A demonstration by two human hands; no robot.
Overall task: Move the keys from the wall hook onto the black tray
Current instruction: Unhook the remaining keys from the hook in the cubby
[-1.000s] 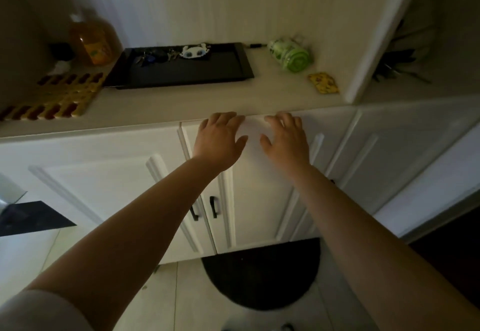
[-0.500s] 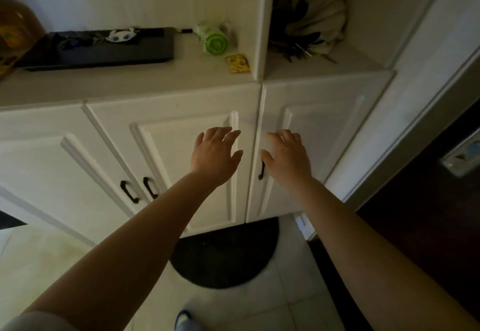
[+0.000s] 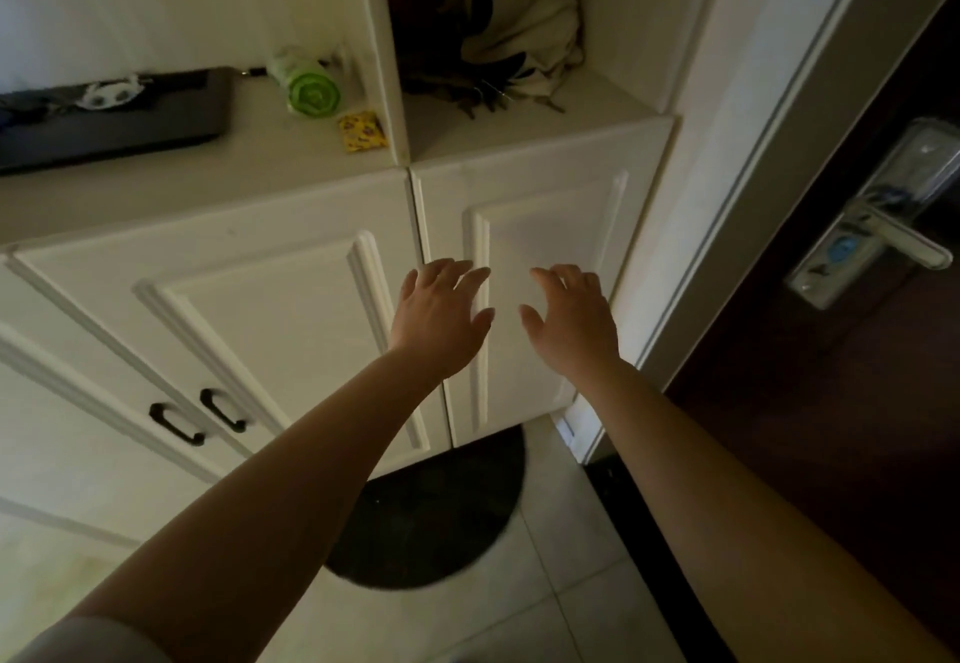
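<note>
Keys lie on the black tray; left hand and right hand spread, empty.

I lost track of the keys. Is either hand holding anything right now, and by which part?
Nothing is held. The left hand and right hand are both open and empty, fingers spread, in front of the cabinet door.

Item: two arms, seen from the head camera.

Left arm: bare from wrist to above the elbow; a pale, light-coloured short sleeve is seen at the upper arm, its fabric plain and unmarked.

Left hand: bare; no ring, watch or band is seen.

Right arm: bare throughout its visible length.

Right hand: bare; no jewellery is seen. Nails short.
</note>
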